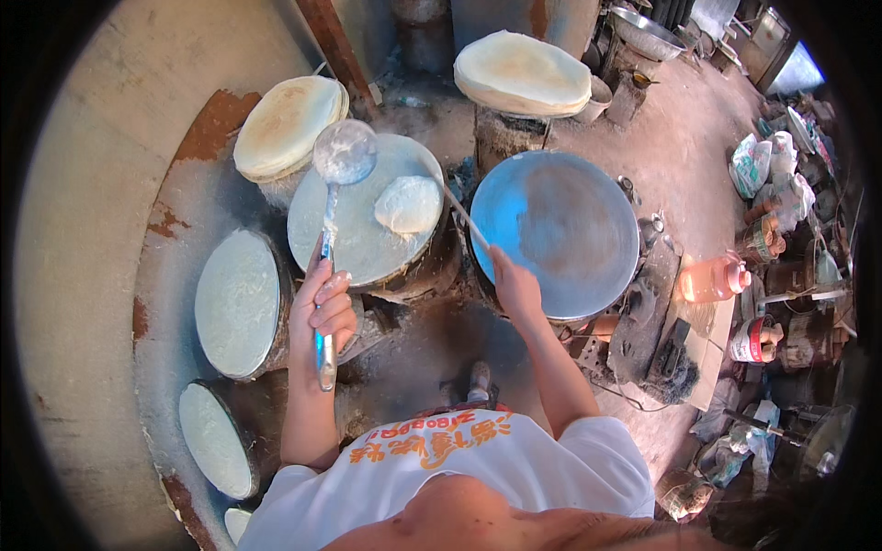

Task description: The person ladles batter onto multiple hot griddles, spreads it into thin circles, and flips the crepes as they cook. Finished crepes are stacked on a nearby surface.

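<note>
My left hand point(323, 308) is closed around the handle of a metal ladle point(345, 151), whose round bowl points away from me and is smeared white. The ladle is over the left part of a wide round vessel point(312, 220) with a pale, batter-like surface. A white rounded lump point(409, 204) lies on that surface. My right hand point(517, 292) grips a thin wooden stick point(467, 219); its far end is by the lump's right side, and I cannot tell whether they touch. Right of it is a round griddle point(570, 239), grey-blue with a brownish middle.
Stacks of thin round flatbreads stand at the back left point(292, 127) and back centre point(522, 73). More round vessels with white surfaces point(237, 303) line the left side. To the right are a pinkish plastic jug point(715, 279), a white-and-red bucket point(755, 340) and plastic bags point(751, 165).
</note>
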The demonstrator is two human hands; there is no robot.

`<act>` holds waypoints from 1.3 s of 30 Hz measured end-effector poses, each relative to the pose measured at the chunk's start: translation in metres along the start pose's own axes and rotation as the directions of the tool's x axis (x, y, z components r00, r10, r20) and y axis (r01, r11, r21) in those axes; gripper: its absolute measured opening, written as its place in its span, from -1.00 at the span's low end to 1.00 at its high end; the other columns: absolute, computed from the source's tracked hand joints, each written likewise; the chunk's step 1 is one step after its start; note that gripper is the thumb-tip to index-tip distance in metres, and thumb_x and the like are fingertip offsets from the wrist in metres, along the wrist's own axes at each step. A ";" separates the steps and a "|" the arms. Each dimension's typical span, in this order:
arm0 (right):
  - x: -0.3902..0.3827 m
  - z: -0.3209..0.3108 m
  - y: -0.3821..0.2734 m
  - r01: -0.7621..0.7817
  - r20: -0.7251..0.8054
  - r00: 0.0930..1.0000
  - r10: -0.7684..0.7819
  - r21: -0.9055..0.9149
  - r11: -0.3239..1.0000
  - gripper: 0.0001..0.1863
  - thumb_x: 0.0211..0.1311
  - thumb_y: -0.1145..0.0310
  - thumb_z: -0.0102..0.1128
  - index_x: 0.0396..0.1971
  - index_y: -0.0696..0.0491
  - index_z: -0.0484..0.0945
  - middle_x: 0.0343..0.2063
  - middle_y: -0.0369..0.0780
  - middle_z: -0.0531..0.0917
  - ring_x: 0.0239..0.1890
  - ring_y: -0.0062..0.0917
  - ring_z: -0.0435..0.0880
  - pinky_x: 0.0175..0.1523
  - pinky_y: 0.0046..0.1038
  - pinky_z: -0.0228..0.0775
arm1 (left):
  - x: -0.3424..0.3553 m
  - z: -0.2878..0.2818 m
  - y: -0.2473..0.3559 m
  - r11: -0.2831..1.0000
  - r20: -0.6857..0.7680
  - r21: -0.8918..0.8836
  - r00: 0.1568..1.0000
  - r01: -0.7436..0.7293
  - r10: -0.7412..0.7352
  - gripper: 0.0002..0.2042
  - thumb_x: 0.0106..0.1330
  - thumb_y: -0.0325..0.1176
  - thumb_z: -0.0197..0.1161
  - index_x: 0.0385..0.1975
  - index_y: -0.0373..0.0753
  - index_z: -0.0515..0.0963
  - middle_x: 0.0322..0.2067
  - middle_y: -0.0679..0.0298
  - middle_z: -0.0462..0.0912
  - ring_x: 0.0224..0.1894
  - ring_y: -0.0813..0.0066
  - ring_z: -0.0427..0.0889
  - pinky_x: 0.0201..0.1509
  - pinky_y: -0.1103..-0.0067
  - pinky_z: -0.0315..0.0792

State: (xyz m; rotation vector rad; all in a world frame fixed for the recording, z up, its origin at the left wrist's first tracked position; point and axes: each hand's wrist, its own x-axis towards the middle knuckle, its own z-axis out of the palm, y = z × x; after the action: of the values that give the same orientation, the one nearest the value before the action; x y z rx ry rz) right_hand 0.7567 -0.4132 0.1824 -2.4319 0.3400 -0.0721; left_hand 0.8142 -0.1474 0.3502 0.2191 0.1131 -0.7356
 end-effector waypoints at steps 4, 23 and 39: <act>0.003 0.007 -0.016 0.116 0.006 0.993 -0.116 -0.023 0.993 -0.66 0.29 0.32 -0.14 0.04 -0.12 0.42 -0.51 -0.03 0.61 -0.46 -0.07 0.59 -0.36 -0.13 0.43 | 0.044 -0.017 -0.003 0.999 -0.272 -0.004 0.961 -0.047 0.044 -0.82 0.44 -0.35 -0.10 -0.07 -0.09 0.43 -0.67 0.47 0.21 -0.81 0.77 0.13 -0.78 0.80 0.12; -0.051 0.037 -0.048 -0.228 0.260 0.960 0.106 0.501 0.835 -0.70 0.20 0.40 0.00 -0.07 0.08 0.50 -0.50 -0.03 0.62 -0.48 -0.32 0.64 -0.29 -0.34 0.46 | 0.031 -0.073 -0.061 0.915 -0.401 0.323 0.841 -0.242 0.364 -0.95 0.38 -0.38 -0.01 -0.26 -0.07 0.29 -0.67 0.51 0.20 -0.72 0.81 0.21 -0.73 0.80 0.26; 0.059 -0.004 0.014 0.391 0.315 0.768 -0.557 0.458 0.798 -0.66 0.08 0.44 0.23 -0.07 0.00 0.59 -0.24 -0.17 0.68 -0.18 -0.52 0.63 -0.07 -0.47 0.41 | 0.002 -0.007 -0.072 0.893 0.137 -0.350 0.928 -0.283 0.347 -0.69 0.42 -0.24 -0.10 -0.57 -0.24 0.34 -0.79 0.41 0.20 -0.85 0.65 0.24 -0.82 0.71 0.23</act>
State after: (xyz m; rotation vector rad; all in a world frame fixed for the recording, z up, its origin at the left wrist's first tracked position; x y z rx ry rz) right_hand 0.8102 -0.4419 0.1742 -2.0190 -0.4818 0.1729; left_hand 0.7667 -0.1994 0.3318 -0.1511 0.0077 -0.3990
